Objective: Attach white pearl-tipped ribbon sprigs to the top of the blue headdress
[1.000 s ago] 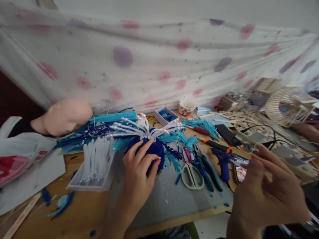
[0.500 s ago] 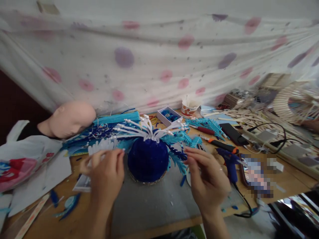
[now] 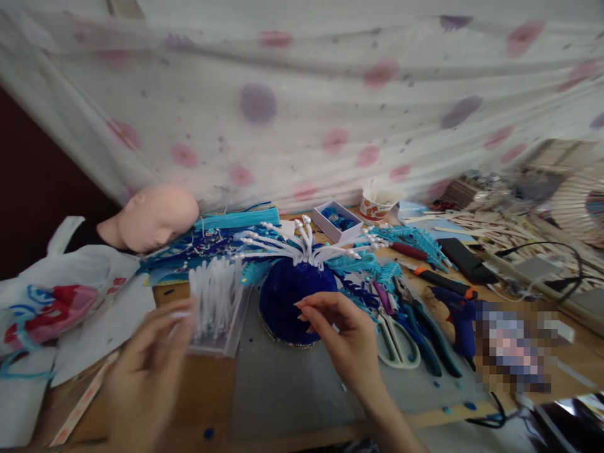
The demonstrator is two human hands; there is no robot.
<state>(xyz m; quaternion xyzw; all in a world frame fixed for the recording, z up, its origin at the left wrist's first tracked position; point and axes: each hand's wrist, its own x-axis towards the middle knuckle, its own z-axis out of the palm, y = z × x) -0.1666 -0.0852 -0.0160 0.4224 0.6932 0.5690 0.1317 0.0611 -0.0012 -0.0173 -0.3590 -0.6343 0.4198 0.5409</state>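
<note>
In front of me sits a dark blue velvet cap, its lower edge trimmed with a beaded band. White stems tipped with pearly beads fan out from its top, and turquoise feather-like pieces spread at its sides. My right hand is over the cap's front right, thumb and forefinger pinched together; whatever lies between them is too small to make out. Lower left, my left hand is smeared by motion, just beside a clear tray of white stems. Whether it holds anything does not show.
A grey mat lies under the cap. To the right are scissors, pliers, a blue glue gun and a black power bank. A mannequin head and a plastic bag lie left. Behind stands a small box.
My right hand has moved left, from beside the cap to in front of it. My left hand has dropped down and left, uncovering the tray of stems. The view has shifted slightly left.
</note>
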